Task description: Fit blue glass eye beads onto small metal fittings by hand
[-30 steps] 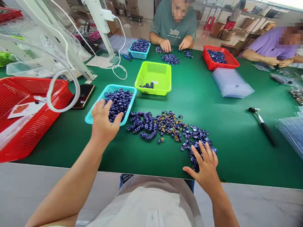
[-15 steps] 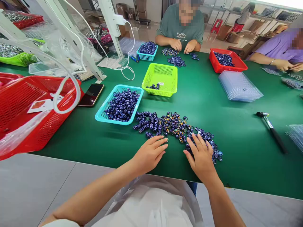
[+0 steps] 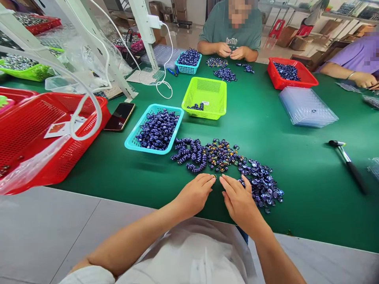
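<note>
My left hand [image 3: 194, 194] is closed just above the table's front edge, a small ring [image 3: 215, 176] with a yellowish glint at its fingertips. Close to it, my right hand [image 3: 239, 199] has its fingers drawn together; whatever is in them, if anything, is too small to make out. Beyond both hands lies a heap of loose rings [image 3: 222, 153] showing orange and gold undersides. To its left, dark blue rings are lined up in curved rows [image 3: 195, 152]. Shiny dark blue oval pieces [image 3: 263, 181] spread out beside my right hand.
A light blue basket [image 3: 130, 142] full of dark blue pieces and a green basket [image 3: 219, 98] stand behind the rows. Left are a phone [image 3: 120, 117] and a red basket [image 3: 59, 173]. Clear trays [image 3: 308, 104] and a hammer [image 3: 351, 167] lie right. Two co-workers sit across.
My right hand has left the oval pieces and moved left, its spread fingers now drawn together. My left hand has shifted slightly right, so the fingertips almost meet.
</note>
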Tool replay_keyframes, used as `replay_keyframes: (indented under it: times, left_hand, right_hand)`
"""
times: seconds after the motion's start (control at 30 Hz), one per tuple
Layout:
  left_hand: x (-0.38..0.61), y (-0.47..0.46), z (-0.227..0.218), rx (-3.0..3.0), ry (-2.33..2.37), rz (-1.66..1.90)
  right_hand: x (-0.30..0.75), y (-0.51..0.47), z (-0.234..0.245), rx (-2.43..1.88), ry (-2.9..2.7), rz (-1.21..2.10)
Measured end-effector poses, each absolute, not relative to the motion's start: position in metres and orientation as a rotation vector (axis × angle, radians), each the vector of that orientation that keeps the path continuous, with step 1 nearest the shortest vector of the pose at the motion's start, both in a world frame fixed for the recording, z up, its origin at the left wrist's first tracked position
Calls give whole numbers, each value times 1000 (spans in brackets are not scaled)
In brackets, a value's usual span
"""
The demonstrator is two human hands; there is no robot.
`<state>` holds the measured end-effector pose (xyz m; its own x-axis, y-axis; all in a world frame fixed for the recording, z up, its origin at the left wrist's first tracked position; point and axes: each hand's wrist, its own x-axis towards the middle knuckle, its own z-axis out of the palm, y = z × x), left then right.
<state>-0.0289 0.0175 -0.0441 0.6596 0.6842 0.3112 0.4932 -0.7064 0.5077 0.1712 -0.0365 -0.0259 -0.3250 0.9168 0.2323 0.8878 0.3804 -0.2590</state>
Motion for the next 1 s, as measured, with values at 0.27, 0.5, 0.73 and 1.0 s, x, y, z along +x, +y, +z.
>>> replay_keyframes:
  times: [0.27, 0.5, 0.73, 1.0]
  left_hand:
    - [-24, 22, -37, 2324, 1103, 642]
    - [-21, 22, -38, 2340, 1082, 609]
    - [-26, 25, -35, 2311, 1074, 627]
    - [-40, 20, -5, 1548, 1065, 526]
  right_hand:
    - [167, -43, -35, -1682, -1832, -47]
    - [156, -48, -36, -1652, -1884, 14]
    - [156, -51, -32, -1524, -1787, 57]
    - [145, -59, -20, -1391, -1736, 372]
